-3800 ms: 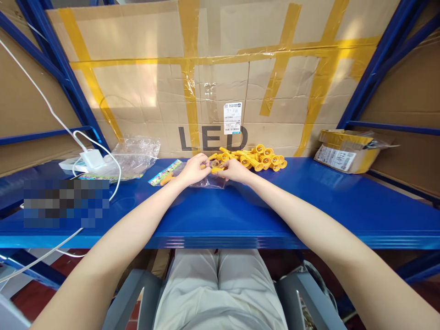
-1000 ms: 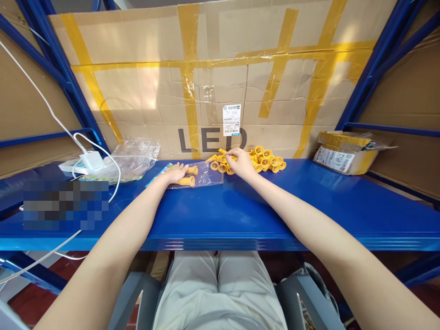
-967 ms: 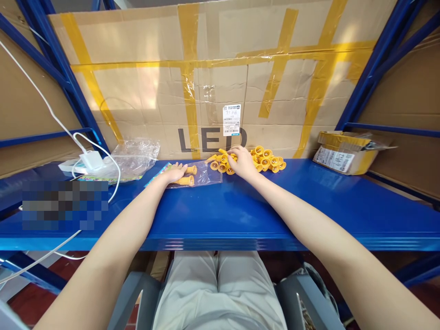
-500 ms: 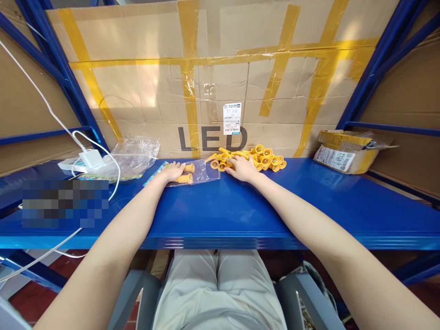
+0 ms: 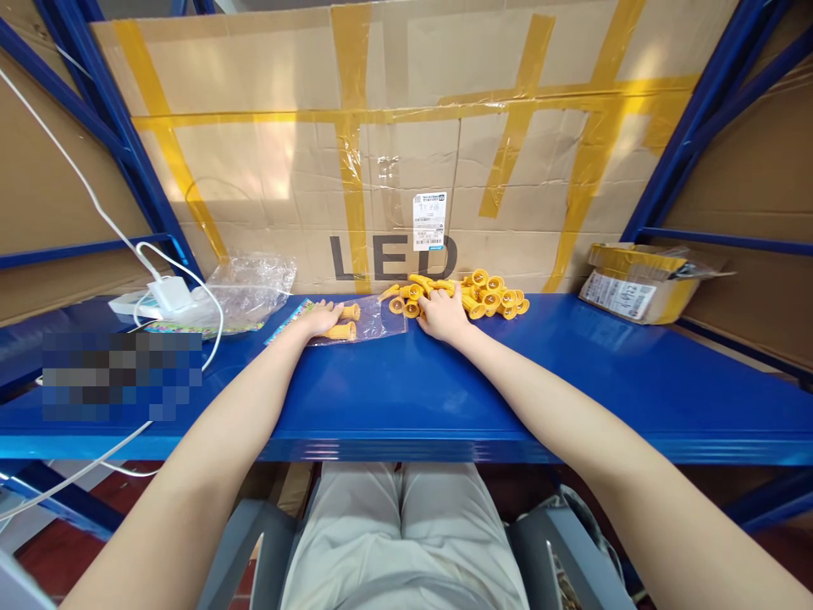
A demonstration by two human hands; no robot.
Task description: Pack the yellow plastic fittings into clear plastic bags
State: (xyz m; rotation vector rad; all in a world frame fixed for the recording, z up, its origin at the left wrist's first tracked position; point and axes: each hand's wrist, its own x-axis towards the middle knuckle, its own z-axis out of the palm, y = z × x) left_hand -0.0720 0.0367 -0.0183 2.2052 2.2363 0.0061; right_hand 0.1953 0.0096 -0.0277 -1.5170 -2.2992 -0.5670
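Note:
My left hand (image 5: 322, 318) lies with fingers stretched out over a clear plastic bag (image 5: 379, 320) with a colourful header. Beside its fingers are two yellow flashlights (image 5: 341, 331); I cannot tell whether they lie in the bag or on it. My right hand (image 5: 443, 317) rests at the near left side of a heap of yellow flashlights (image 5: 491, 299), its fingers apart and touching some of them. The fingertips are partly lost among the flashlights, and no flashlight is lifted.
More clear plastic bags (image 5: 251, 284) lie at the left, beside a white power adapter (image 5: 170, 294) with cables. A blurred-out dark patch (image 5: 120, 375) covers something on the blue shelf (image 5: 394, 390). An opened carton (image 5: 638, 288) stands at the right; a taped cardboard sheet (image 5: 267, 186) backs the shelf.
My right hand has drawn slightly left and toward me at the heap, and its fingers are more bent. My left hand stays on the bag.

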